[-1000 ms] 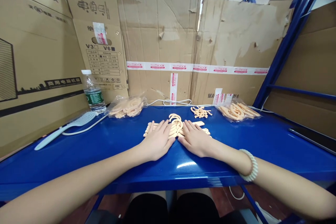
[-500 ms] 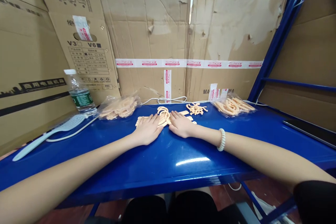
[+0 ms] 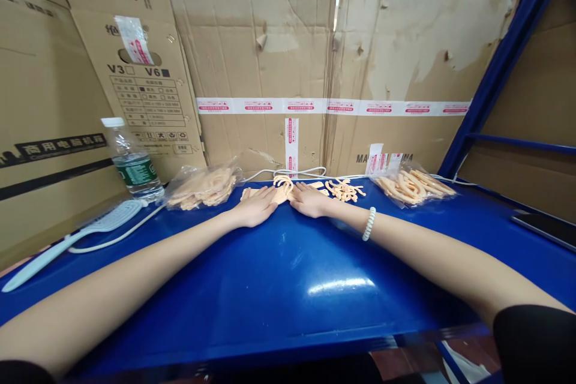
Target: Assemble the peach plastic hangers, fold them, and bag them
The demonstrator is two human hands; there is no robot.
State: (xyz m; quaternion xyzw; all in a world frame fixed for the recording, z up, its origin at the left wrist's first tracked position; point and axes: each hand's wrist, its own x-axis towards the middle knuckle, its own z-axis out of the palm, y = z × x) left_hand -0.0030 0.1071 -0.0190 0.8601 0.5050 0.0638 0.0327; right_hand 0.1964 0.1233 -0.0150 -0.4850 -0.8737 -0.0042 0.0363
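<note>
My left hand (image 3: 255, 207) lies flat, fingers stretched out, over part of a pile of flat peach-coloured pieces (image 3: 283, 190) on the blue tabletop (image 3: 270, 288). On the other side of the pile, my right hand (image 3: 309, 200) also rests flat with its fingers extended. Curved pieces show between the two hands; the rest of the pile is partly hidden under them. Just right of my right hand is a loose heap of small curved peach pieces (image 3: 344, 190). A pale coiled band (image 3: 369, 224) circles my right wrist.
Clear plastic bags of peach pieces lie at left (image 3: 204, 186) and right (image 3: 411, 185). Further left are a water bottle (image 3: 135, 165) and a light-blue hairbrush (image 3: 90, 231). A dark flat device (image 3: 546, 231) lies far right. Cardboard (image 3: 256, 66) walls the back; a white cable (image 3: 297, 172) runs along it.
Both hands have slid a little away from me, pushing the pile toward the back cardboard. The view has also shifted slightly.
</note>
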